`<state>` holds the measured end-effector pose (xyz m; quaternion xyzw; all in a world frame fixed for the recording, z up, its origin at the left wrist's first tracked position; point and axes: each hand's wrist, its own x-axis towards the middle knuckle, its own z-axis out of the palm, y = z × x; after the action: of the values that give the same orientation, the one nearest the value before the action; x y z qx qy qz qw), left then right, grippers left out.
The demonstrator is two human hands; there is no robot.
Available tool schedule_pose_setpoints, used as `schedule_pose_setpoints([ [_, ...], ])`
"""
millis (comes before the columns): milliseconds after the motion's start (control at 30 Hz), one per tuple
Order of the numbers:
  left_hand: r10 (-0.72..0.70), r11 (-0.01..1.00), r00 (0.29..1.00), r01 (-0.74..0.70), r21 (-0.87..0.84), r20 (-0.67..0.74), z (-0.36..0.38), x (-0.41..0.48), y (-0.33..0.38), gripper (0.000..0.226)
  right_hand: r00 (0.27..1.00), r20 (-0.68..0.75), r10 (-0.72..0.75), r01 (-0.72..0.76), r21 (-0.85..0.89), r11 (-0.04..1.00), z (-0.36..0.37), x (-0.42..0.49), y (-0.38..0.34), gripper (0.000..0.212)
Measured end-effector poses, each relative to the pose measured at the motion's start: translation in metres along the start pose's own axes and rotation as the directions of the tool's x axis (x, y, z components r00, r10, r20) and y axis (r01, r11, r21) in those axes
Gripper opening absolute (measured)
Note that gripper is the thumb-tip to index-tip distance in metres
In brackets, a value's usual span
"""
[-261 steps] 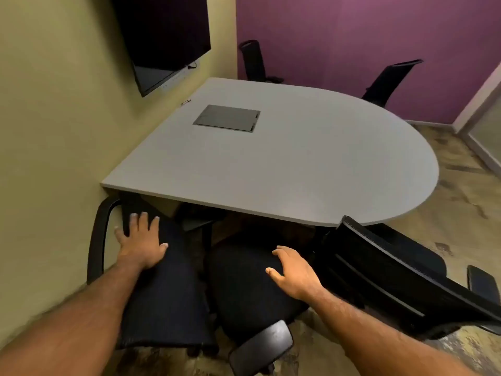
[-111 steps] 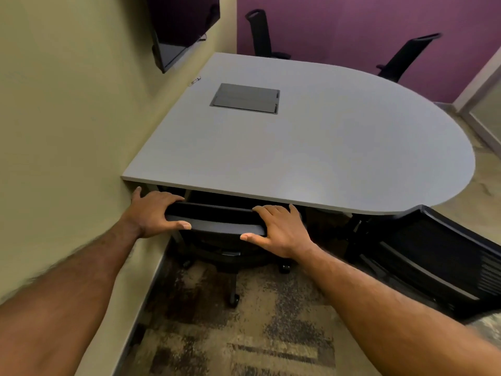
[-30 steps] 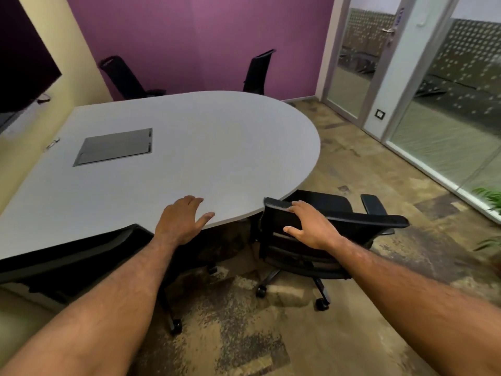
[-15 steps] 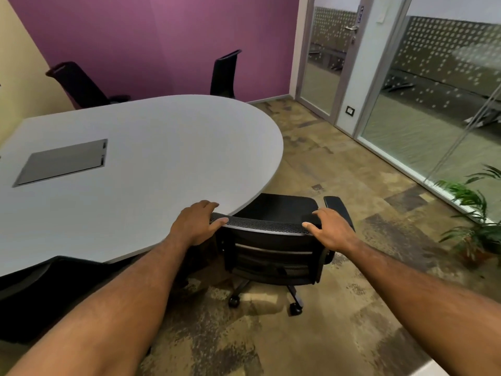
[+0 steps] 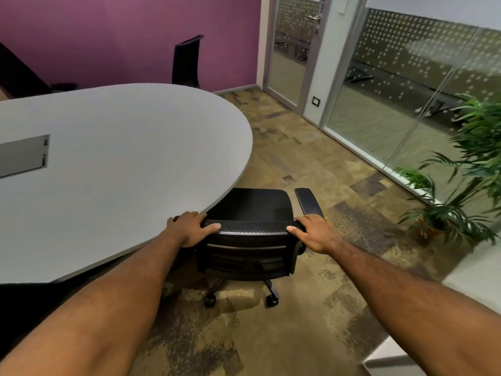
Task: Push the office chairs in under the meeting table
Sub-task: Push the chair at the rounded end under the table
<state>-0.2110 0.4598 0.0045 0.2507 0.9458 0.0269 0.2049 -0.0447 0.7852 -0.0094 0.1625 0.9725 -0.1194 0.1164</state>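
The office chair (image 5: 250, 234), black with a mesh backrest, padded seat and castors, stands at the rounded end of the grey meeting table (image 5: 122, 164), seat partly beneath. The left hand (image 5: 191, 226) and right hand (image 5: 315, 234) clasp its top rail's two ends.

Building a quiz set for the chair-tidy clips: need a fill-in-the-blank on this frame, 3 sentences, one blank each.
1. Both hands, the left hand and the right hand, grip the top of the black chair's ____.
2. The chair's seat lies partly under the grey ____.
3. A potted ____ stands by the glass wall.

Missing words: backrest; table; plant
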Motion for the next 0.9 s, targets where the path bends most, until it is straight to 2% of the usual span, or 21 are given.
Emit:
schedule_pose_setpoints([
  [333,0.042,0.997,0.998,-0.038,0.073,-0.046,0.033,-0.018,-0.005,0.096,0.990,-0.141,0.015,0.004,0.132,0.991,0.022,-0.020,0.002,0.054],
  [467,0.041,0.997,0.996,-0.036,0.067,-0.073,0.038,-0.030,-0.002,0.102,0.980,-0.193,0.052,-0.032,0.105,0.994,0.022,-0.020,0.006,0.049],
  [600,0.033,0.989,0.997,-0.023,0.143,-0.068,0.038,-0.038,0.004,0.103,0.982,-0.190,-0.003,0.003,0.000,1.000,0.021,-0.015,0.009,0.056],
  [700,0.026,0.982,0.999,-0.021,0.189,-0.027,0.036,-0.046,0.012,0.113,0.989,-0.137,-0.054,0.043,-0.081,0.996,0.022,-0.012,0.014,0.067],
  [800,0.029,0.982,0.999,-0.024,0.189,-0.023,0.038,-0.057,0.025,0.123,0.988,-0.132,-0.076,0.061,-0.113,0.992,0.023,-0.012,0.023,0.076],
  [900,0.021,0.990,0.998,-0.011,0.140,-0.064,0.051,-0.070,0.039,0.126,0.980,-0.169,-0.102,0.082,-0.126,0.989,0.025,-0.012,0.034,0.075],
])
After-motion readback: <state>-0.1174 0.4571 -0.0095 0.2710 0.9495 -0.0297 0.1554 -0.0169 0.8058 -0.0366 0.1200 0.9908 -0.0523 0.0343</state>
